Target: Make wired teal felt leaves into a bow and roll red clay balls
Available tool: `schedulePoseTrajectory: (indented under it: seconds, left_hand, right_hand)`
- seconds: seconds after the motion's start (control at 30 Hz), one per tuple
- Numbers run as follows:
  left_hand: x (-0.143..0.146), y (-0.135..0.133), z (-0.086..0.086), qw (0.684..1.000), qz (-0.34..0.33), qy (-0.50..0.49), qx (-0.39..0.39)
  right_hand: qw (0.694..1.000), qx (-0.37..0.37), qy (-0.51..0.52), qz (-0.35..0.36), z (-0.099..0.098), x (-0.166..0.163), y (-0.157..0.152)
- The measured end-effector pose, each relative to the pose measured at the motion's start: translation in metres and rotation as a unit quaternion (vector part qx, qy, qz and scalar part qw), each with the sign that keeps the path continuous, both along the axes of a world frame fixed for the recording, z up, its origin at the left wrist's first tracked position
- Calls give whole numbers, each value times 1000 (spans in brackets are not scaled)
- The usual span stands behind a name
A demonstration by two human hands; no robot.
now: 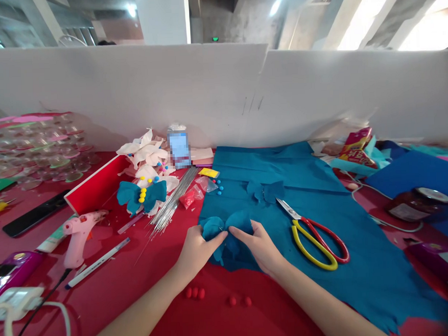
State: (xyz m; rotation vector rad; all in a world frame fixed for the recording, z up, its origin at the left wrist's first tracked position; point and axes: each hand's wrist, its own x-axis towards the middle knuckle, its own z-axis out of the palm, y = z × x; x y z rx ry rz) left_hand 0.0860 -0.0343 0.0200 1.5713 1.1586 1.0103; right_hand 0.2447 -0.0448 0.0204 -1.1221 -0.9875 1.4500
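Note:
Both my hands pinch a teal felt flower [226, 225] at the near edge of a teal felt sheet [314, 223] on the red table [147, 283]. My left hand [197, 250] grips its left petals, fingers closed. My right hand [261, 247] grips the right petals, thumb pressed toward the middle. Several small red balls [195, 292] lie on the table just below my wrists. Red and yellow scissors [314, 236] rest on the felt sheet to the right of my right hand.
A pink glue gun [79, 234], a pen [98, 263], a bundle of thin wires [173, 201], a finished teal flower with yellow beads [141, 195] and white felt flowers [146, 158] lie left. A jar [418, 205] and blue felt sit right. A white partition [221, 94] backs the table.

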Motion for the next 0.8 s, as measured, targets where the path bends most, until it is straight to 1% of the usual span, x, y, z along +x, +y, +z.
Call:
schedulePoseTrajectory:
  seconds: [0.1, 0.27, 0.33, 0.4, 0.47, 0.67, 0.8]
  left_hand:
    - [1, 0, 0, 1000, -12, -5, -12]
    - [1, -1, 0, 999, -17, -12, -24]
    - [1, -2, 0, 1000, -10, -8, -23]
    - [1, -2, 0, 1000, -4, -5, -21]
    - [1, -2, 2, 1000, -1, -3, -20]
    - [1, -2, 7, 999, -12, -11, -32]
    - [2, -3, 12, 997, -28, -41, -54]
  right_hand:
    - [1000, 21, -23, 5, 1, 0, 0]
    - [989, 73, -126, -8, -2, 2, 1]
    - [974, 110, -194, -33, -3, 4, 2]
    - [951, 146, -264, -65, -5, 5, 3]
    - [935, 164, -302, -87, -6, 6, 3]
    - [931, 167, -302, -119, -10, 3, -2]
    - [947, 145, -268, -106, -8, 3, -4]
